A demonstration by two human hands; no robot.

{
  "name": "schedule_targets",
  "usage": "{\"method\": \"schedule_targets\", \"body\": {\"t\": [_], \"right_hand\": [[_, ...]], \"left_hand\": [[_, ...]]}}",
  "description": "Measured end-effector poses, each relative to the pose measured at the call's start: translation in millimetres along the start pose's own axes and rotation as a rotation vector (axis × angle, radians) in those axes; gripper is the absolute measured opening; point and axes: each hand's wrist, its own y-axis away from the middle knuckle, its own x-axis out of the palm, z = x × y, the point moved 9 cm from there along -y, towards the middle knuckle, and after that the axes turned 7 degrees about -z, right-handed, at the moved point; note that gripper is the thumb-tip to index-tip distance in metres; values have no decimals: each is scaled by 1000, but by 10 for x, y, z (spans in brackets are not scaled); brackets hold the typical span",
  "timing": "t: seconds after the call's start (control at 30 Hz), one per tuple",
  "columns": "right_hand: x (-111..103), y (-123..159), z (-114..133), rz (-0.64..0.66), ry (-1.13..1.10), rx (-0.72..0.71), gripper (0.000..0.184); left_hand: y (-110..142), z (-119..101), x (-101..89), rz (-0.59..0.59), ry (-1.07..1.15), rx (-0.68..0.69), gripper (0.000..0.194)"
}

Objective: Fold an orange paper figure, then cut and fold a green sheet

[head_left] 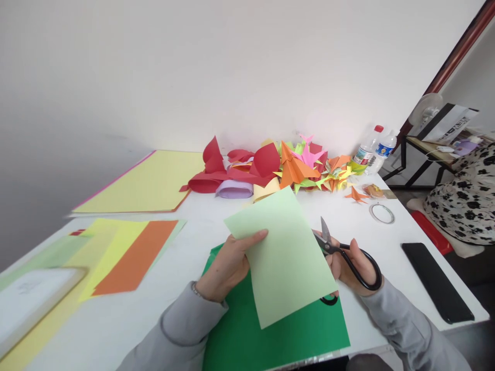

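A pale green sheet of paper (290, 257) is tilted up above the table, pinched at its left edge by my left hand (228, 265), thumb on top. My right hand (353, 268) holds black-handled scissors (336, 247) at the sheet's right edge. The scissor blades point up and left, spread apart, with one partly behind the paper. Some fingers of my right hand are hidden by the sheet. Beneath both hands lies a dark green sheet (235, 335) at the table's front edge.
Coloured paper strips (135, 257) and a white box (34, 299) lie at left. Behind are a large yellow sheet (143, 180), red paper shapes (209, 180), folded paper figures (294, 167) and plastic bottles (369, 147). A tape roll (381, 213) and a black phone (436, 283) sit at right, near a seated person (464, 201).
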Motion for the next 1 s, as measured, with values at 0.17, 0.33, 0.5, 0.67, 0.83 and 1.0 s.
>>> {"method": "schedule_targets", "body": {"t": [0.17,0.33,0.5,0.67,0.83,1.0], "right_hand": [[-81,3,-39,-81,-30,8,89],[-50,-3,-41,-59,-88,16,82],[-59,-19,-44,-98,-39,39,92],[-30,-18,24,-114,-8,28,98],[3,-11,50,-121,-9,36,99],[-50,-7,-24,-115,-45,83,103]], "left_hand": [[1,76,49,57,-18,-27,59],[-4,119,53,71,-35,-44,59],[-10,93,35,57,-23,-18,58],[-21,59,33,65,-7,10,57],[-8,32,32,60,-2,24,59],[-4,54,24,49,-4,-8,58]]}}
